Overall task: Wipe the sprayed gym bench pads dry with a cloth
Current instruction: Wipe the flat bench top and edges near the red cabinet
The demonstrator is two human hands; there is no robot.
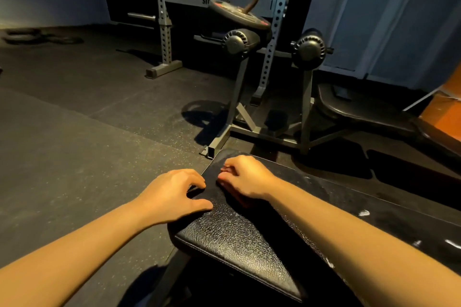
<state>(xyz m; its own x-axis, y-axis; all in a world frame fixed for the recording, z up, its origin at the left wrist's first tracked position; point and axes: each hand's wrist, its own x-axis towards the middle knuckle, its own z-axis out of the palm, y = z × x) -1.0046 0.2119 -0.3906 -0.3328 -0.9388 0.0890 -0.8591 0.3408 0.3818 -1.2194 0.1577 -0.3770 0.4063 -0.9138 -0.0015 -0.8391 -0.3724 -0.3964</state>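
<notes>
A black textured bench pad runs from the bottom centre up toward the middle. On its far end lies a dark matte cloth, hard to tell from the pad in the dim light. My left hand sits at the pad's left edge, thumb and forefinger curled and pinching the cloth. My right hand rests on the pad just right of it, fingers curled on the cloth's other side. The two hands are a few centimetres apart.
Beyond the pad stands a grey frame with two black roller pads and a weight plate. A perforated grey rack stands behind. Another dark pad lies at the right. Plates lie on the rubber floor far left.
</notes>
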